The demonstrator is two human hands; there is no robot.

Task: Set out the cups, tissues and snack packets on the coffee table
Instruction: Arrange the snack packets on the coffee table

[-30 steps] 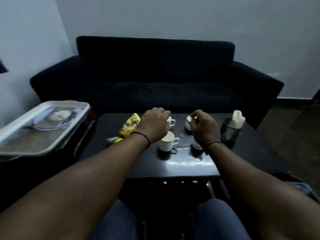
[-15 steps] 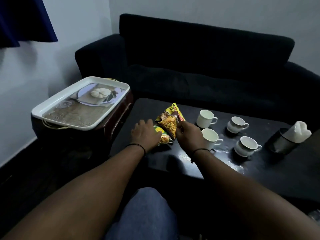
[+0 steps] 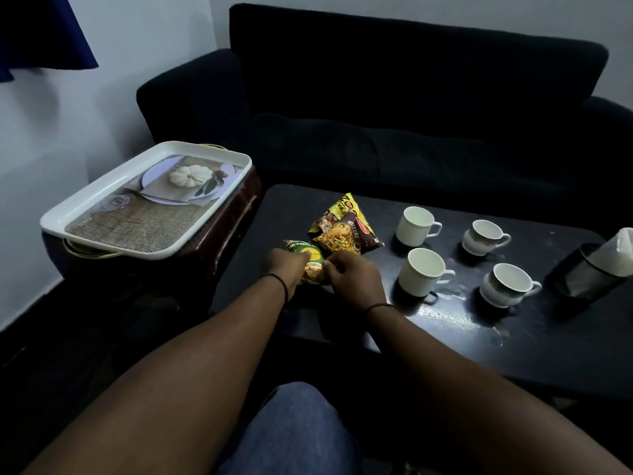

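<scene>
Several white cups stand on the dark coffee table [image 3: 428, 341]: two near ones [image 3: 423, 271] [image 3: 507, 284] and two far ones [image 3: 415, 225] [image 3: 482, 236]. At the right a dark holder [image 3: 582, 277] carries white tissues [image 3: 616, 248]. A brown-and-yellow snack packet [image 3: 346, 231] lies at the table's left, partly over another yellow packet. Just in front of it is a green-and-yellow snack packet [image 3: 308, 257]. My left hand [image 3: 282, 265] and my right hand [image 3: 352, 279] both pinch this green packet from either side.
A white serving tray [image 3: 147, 204] with a printed picture rests on a dark side stand left of the table. A black sofa [image 3: 394, 108] runs behind the table. My knee in blue jeans [image 3: 298, 430] is at the bottom middle.
My hands left the cups and went left to the snack packets. The right hand let go of the brown packet, which now lies flat, and both hands took the green packet.
</scene>
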